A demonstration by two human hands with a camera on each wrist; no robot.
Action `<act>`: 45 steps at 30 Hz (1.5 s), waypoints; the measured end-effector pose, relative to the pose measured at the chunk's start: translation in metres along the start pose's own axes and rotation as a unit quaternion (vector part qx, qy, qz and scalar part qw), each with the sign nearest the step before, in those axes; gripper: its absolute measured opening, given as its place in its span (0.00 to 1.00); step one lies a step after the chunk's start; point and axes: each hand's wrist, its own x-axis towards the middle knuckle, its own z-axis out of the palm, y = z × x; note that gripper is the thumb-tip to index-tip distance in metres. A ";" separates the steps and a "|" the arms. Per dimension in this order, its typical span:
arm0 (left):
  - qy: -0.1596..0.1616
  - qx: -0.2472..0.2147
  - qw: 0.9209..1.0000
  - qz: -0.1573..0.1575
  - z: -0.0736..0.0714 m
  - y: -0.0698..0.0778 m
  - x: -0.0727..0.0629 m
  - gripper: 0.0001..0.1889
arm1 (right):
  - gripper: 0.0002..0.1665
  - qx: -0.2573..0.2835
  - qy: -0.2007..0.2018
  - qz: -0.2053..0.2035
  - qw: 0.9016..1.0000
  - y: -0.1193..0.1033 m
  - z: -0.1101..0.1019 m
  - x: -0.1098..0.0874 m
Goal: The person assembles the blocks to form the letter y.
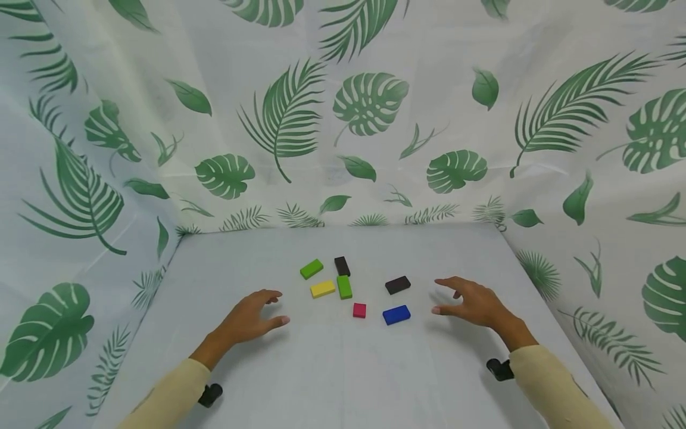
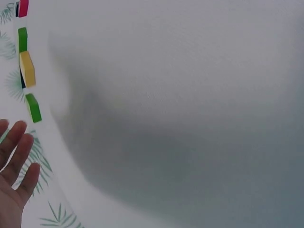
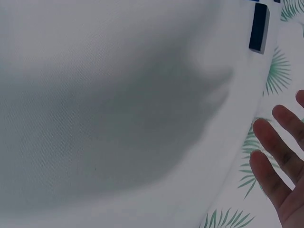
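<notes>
Several small coloured blocks lie on the white table in the head view. My left hand point(image 1: 250, 317) hovers left of them with its fingers loosely extended, nearest to the yellow block point(image 1: 323, 289) and the left green block point(image 1: 311, 269). Another green block point(image 1: 345, 287) touches or nearly meets a black block point(image 1: 342, 266) behind it. On the other side, my right hand point(image 1: 471, 302) is held over the table, fingers apart and holding nothing. Closest to it are a second black block point(image 1: 398, 285) and a blue block point(image 1: 396, 314). A small red block point(image 1: 359, 310) sits between the hands.
White sheets with green leaf prints point(image 1: 370, 104) hang behind the table point(image 1: 332, 375) and along both sides. Dark wrist devices point(image 1: 211, 395) show below each forearm, by the beige sleeves point(image 1: 554, 381).
</notes>
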 end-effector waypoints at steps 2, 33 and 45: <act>-0.012 -0.013 1.000 -0.005 0.003 0.005 0.003 0.37 | 0.49 0.008 -0.008 -0.004 1.000 -0.003 0.002 0.002; -0.106 -0.105 0.983 0.110 0.061 0.073 0.055 0.28 | 0.43 0.122 -0.052 -0.067 0.989 -0.038 0.043 0.026; -0.113 -0.056 0.988 0.093 0.075 0.103 0.070 0.30 | 0.39 0.130 -0.070 -0.090 0.985 -0.038 0.053 0.026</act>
